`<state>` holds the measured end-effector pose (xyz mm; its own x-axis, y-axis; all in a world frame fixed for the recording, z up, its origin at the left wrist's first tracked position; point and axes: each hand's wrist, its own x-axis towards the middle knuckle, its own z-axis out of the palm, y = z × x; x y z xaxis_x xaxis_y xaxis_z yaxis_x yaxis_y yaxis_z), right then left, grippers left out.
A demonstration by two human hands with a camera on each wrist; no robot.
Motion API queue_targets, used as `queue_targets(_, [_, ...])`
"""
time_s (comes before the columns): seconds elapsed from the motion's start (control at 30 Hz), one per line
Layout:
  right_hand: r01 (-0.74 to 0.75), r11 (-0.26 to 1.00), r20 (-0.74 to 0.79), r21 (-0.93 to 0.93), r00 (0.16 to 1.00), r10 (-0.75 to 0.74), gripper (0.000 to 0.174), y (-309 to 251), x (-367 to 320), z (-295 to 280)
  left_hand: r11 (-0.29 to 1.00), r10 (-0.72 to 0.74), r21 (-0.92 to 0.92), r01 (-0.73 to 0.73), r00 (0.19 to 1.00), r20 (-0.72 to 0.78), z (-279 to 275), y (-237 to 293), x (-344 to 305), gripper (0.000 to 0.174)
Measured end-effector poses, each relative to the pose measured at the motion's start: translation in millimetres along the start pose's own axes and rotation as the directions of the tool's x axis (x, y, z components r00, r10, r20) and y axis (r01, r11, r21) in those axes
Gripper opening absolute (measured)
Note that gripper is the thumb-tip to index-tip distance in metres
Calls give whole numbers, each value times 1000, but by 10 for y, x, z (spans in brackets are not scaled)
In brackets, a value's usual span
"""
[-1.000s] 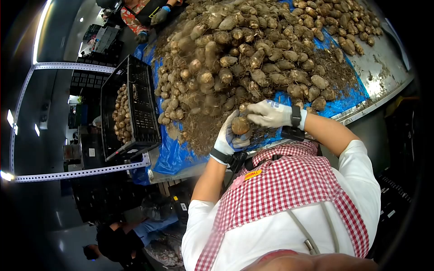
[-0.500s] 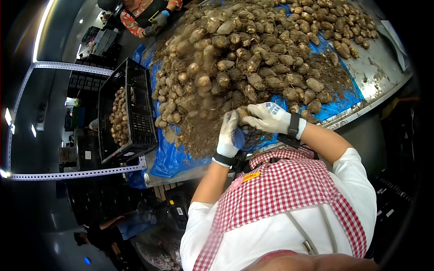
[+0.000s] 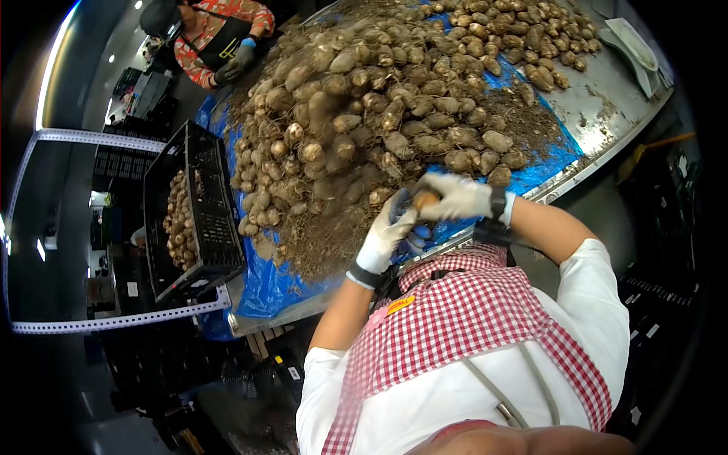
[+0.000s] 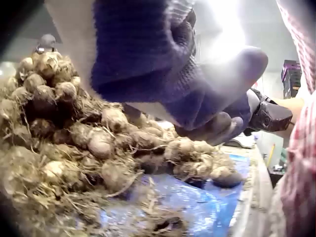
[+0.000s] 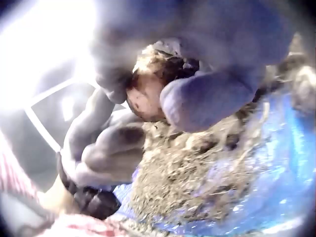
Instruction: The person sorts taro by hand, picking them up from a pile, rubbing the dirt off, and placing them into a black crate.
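A brown taro corm (image 3: 426,199) with a pale, smooth patch is in my right hand (image 3: 460,199), gripped between thumb and fingers at the near edge of the pile. In the right wrist view the corm (image 5: 147,96) shows a rough, fibrous top between the blue-coated fingers. My left hand (image 3: 385,236) is close beside it, fingers loosely bent, nothing seen in its palm. In the left wrist view its blue-coated glove (image 4: 143,59) fills the top and hides the corm. Both hands wear white knit gloves with blue palms.
A large heap of hairy taro corms (image 3: 394,106) lies on a blue sheet (image 3: 262,284) over a metal table (image 3: 599,114). Dry root debris (image 3: 318,246) lies before it. A black crate (image 3: 199,220) holding corms stands at left. Another person (image 3: 220,45) stands at the far side.
The right hand now has the corm, which lay in the left hand a second ago. The head view has shifted, and the person across the table shows more fully.
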<state>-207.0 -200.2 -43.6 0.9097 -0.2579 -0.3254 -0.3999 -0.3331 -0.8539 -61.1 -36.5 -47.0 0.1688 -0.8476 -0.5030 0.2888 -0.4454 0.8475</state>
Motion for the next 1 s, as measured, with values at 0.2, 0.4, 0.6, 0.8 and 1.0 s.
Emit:
queue_targets(0.2, [574,375,-635,728,771,51,49,515,-36,-1171,989,147,15,-147,974,-174,-167,-87,186,44])
queue_targets(0.4, [-98,730,-320,-676,932,-172,47,456,-46,-448,987,160,38,-157,983,-95,53,60,313,38])
queue_targets(0.6, [99,930,-324,-355,920,-222,71,728,150,-253,988,132,-67,-141,984,-116,-42,-53,360,38])
queue_targets(0.8, [342,824,-233,-451,847,-478,65,79,205,65,948,309,-19,-318,931,-196,-20,-66,294,37])
queue_targets(1.0, [576,732,-406,-363,610,-681,25,-53,496,546,705,709,270,-656,667,-229,-405,-250,319,29])
